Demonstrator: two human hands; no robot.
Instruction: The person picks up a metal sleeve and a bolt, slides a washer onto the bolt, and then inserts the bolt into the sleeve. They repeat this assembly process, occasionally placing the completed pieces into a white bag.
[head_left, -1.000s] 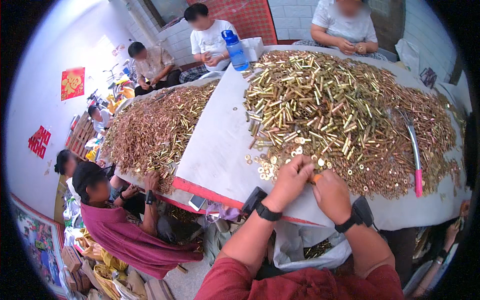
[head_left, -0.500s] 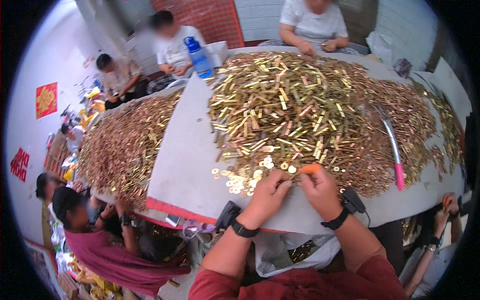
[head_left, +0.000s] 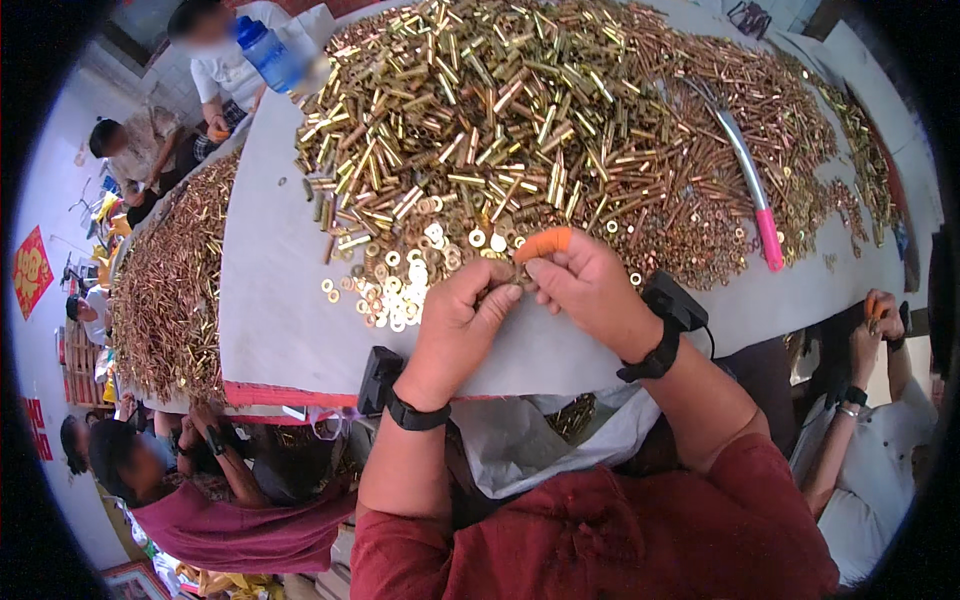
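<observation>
My left hand [head_left: 462, 318] and my right hand [head_left: 592, 290] meet over the near part of the pale table. Both are closed, with fingers and thumbs pinching a small brass-coloured metal part [head_left: 519, 274] between them. Fingertips hide most of it, so its exact kind does not show. An orange cover [head_left: 546, 242] wraps my right index finger. Just beyond my left hand lie loose flat washers [head_left: 402, 285], shiny and gold-coloured. Behind both hands rises a big heap of brass-coloured metal sleeves [head_left: 480, 110], with smaller rings and nuts [head_left: 690, 240] scattered to its right.
A curved metal tool with a pink handle [head_left: 767, 238] lies across the right side of the heap. At the back left stands a blue bottle [head_left: 268, 57]. An open white bag [head_left: 510, 455] hangs below the table edge. Co-workers sit left and right; another heap [head_left: 170, 300] lies left.
The view has tilted down and shifted right, so table and heap appear higher and further left. Both hands stay together, pinching at the near table edge.
</observation>
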